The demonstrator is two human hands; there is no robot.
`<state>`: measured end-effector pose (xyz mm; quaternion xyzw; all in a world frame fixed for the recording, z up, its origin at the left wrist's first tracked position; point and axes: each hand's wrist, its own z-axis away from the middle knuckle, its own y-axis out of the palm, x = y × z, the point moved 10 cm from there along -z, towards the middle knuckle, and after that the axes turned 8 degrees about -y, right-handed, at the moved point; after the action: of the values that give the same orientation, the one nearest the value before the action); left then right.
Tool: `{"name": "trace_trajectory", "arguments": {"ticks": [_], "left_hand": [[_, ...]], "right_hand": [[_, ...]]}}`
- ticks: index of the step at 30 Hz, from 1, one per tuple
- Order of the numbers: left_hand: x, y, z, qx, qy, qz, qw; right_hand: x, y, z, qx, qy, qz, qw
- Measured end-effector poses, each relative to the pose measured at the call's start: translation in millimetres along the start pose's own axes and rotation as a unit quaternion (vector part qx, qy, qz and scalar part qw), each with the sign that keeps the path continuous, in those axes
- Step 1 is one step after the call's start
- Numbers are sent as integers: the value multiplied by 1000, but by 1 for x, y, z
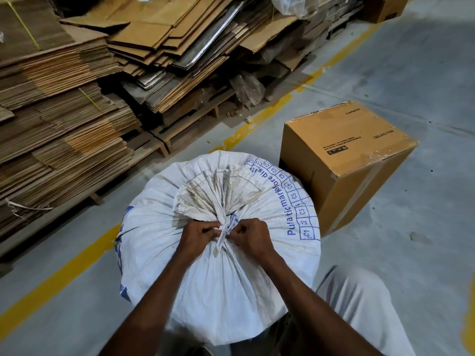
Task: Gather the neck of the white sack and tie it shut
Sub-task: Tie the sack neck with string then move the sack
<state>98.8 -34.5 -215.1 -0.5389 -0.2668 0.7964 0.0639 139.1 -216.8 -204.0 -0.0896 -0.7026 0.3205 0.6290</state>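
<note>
Both my hands, left hand (199, 233) and right hand (253, 236), pinch white tie strip (223, 233) at gathered neck (221, 201) of white sack (218, 273). Risk: strip slips, neck fans open toward 12 o'clock.

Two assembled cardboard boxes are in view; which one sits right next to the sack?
The Crompton ceiling fan box, standing on the floor just right of the white sack. The other box is far off at the top edge, only partly in frame.

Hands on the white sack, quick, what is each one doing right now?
Left hand: closed, pinching the white tie strip at the sack neck.
Right hand: closed, pinching the same strip from the other side.
</note>
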Motion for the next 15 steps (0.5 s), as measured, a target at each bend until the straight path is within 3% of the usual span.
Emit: {"name": "trace_trajectory", "arguments": {"ticks": [6,12,15], "left_hand": [[-1,0,0,8,1,4,1000],[-9,-5,1,6,24,-37,999],[-23,-2,1,-9,46,-44,998]], "right_hand": [[2,1,-7,25,-5,-12,1000],[11,9,-29,111,-7,-53,992],[-13,7,-22,79,117,-195,970]]}}
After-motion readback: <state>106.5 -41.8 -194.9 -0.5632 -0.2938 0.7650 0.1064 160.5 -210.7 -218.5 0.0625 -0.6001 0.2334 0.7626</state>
